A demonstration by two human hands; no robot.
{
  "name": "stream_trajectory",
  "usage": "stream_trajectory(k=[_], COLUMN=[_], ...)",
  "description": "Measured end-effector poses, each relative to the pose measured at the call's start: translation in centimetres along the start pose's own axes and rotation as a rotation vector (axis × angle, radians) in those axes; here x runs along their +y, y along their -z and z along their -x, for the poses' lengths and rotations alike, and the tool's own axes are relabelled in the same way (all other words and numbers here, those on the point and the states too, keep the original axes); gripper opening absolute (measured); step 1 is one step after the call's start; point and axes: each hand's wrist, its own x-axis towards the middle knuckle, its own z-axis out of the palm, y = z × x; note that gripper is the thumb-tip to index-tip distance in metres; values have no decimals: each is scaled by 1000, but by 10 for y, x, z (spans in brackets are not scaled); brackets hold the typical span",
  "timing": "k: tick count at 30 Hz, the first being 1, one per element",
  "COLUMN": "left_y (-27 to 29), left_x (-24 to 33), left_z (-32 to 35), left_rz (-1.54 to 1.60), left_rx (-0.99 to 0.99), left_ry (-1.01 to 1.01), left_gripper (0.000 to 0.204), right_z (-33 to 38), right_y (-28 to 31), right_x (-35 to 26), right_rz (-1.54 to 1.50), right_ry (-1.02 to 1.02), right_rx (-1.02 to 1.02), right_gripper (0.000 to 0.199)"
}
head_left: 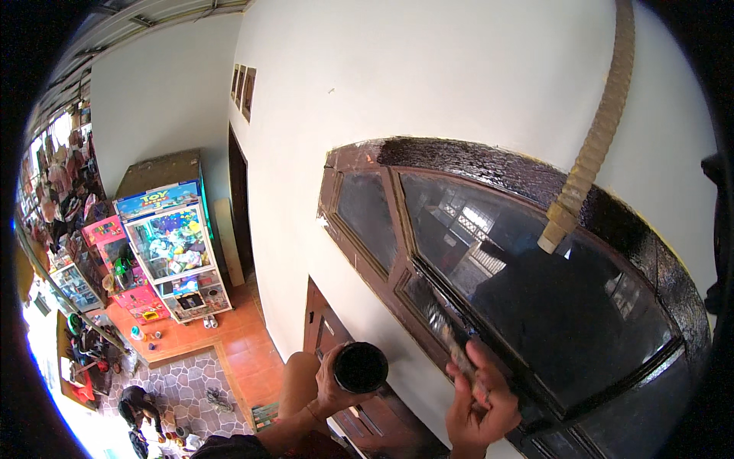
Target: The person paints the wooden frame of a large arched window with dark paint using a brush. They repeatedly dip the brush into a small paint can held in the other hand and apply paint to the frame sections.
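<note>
My left hand (pixel 329 389) is closed around a round can (pixel 362 367) with dark, almost black liquid inside, held below the arched window. In my right hand (pixel 485 409) is a paintbrush (pixel 459 356), pinched between thumb and fingers. Its bristle end is at the lower bars of the brown wooden window frame (pixel 396 222), though whether it touches is hard to tell. Fresh glossy dark paint (pixel 466 159) covers much of the arch's top and right side. Toward the left end the frame looks duller and lighter brown.
A ribbed tan pole (pixel 600 130) crosses in front of the dark glass (pixel 535 283). Below the window is a brown door (pixel 325 325). Far down at left, a toy claw machine (pixel 177 252) stands on orange floor tiles (pixel 252 336), and a person (pixel 136 407) bends low.
</note>
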Motion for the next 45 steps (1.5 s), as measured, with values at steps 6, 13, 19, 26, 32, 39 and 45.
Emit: stream_trajectory(k=[6,13,19,26,32,39,45], left_y=[2,-4,-5,-6,-8,-9,-7], left_x=[-28,-52,-55,-59,-63,-63,-56], left_z=[24,41,46,47,50,50,48], left_rz=[-75,-131,-90,-72,-78,-77,-118], left_rx=[-53,-107,-96,-42,-26,-28,-53], left_ry=[46,-45,-22,-81,-127,-103,-55], left_gripper=[114,119,117,117,121,119,117], right_z=[-57,-105,-112,-116,-113,-107,-119], right_y=[-47,-103,-123,-134,-139,-128,-128], right_x=[28,64,68,71,73,60,58], right_rz=[11,143,128,97,161,251,187], right_ry=[71,307,362,367,357,330,394], right_rx=[3,57,44,4,-42,-92,25], right_gripper=[19,12,10,19,28,27,12])
